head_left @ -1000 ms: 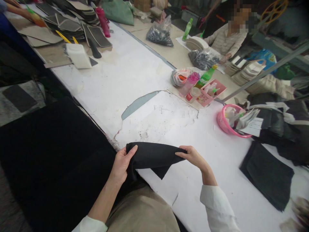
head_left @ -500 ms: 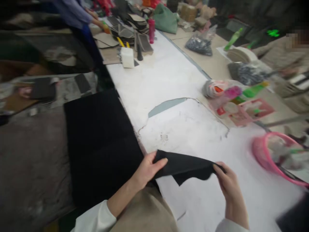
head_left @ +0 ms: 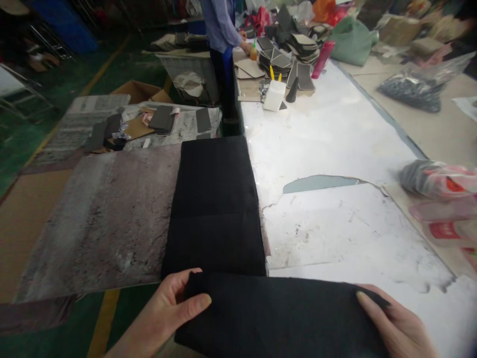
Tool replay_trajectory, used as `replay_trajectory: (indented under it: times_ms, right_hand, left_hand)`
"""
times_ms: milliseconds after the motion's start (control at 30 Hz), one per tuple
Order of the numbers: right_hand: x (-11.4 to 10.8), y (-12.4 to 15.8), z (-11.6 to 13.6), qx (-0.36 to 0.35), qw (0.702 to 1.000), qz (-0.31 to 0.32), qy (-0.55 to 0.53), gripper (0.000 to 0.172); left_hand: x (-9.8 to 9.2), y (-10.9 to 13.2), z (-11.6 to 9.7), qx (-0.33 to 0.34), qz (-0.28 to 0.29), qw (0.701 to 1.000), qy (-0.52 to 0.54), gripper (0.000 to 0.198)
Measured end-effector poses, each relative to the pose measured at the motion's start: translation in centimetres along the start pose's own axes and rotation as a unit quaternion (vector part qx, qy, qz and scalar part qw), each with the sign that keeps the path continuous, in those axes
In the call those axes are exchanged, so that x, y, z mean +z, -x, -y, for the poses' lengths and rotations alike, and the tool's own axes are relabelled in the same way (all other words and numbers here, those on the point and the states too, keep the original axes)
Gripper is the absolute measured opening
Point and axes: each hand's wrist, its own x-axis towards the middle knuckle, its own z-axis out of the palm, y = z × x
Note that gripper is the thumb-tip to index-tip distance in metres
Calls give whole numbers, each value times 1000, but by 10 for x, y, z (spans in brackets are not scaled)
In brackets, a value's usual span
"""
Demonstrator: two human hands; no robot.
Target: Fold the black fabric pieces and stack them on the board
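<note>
Left hand [head_left: 166,313] and right hand [head_left: 404,323] apart, we pinch the black cloth [head_left: 285,315], its long axis running left to right.

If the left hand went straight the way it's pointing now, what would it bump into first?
With its held black cloth along, the left hand would probably meet the flat black fabric just ahead first. I can't tell the height gap, so it might pass above.
</note>
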Motion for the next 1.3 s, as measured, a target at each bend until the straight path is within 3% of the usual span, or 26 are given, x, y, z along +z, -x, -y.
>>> replay_trajectory:
  times_ms: [100, 167, 267, 400, 533, 633, 833, 933, 1067, 1167, 1300]
  right_hand:
    - [69, -29, 31, -18, 993, 119, 2, 34]
    - [113, -49, 38, -33, 987, 160, 11, 36]
    - [165, -79, 30, -59, 986, 156, 22, 44]
    - [201, -108, 15, -110, 987, 110, 46, 49]
    - [211, -113, 15, -81, 986, 136, 43, 49]
    - [208, -102, 22, -38, 987, 155, 28, 47]
    - [180, -77, 46, 22, 982, 190, -10, 44]
    - [180, -85, 54, -14, 982, 187, -1, 44]
    - [202, -114, 46, -105, 981, 146, 71, 44]
    - [218, -128, 37, -122, 973, 104, 164, 40]
    - [227, -130, 32, -151, 959, 49, 234, 39]
  left_hand:
    - [-43, -11, 4, 22, -31, 999, 27, 36]
    - [-68, -20, 7, 40, -50, 997, 42, 35]
    - [-96, -38, 11, 65, -72, 993, 62, 34]
    - [-120, -64, 22, 90, -109, 989, 37, 36]
    - [-128, -79, 32, 115, -149, 982, -9, 36]
    - [-129, -78, 33, 114, -180, 975, -63, 34]
    - [-139, -56, 23, 39, -149, 984, -95, 39]
    - [-147, -62, 17, 23, -155, 985, -77, 40]
    - [-156, -93, 14, 67, -183, 973, -127, 40]
    - [-162, -112, 17, 80, -208, 958, -182, 42]
    - [-167, -119, 23, 101, -222, 944, -221, 43]
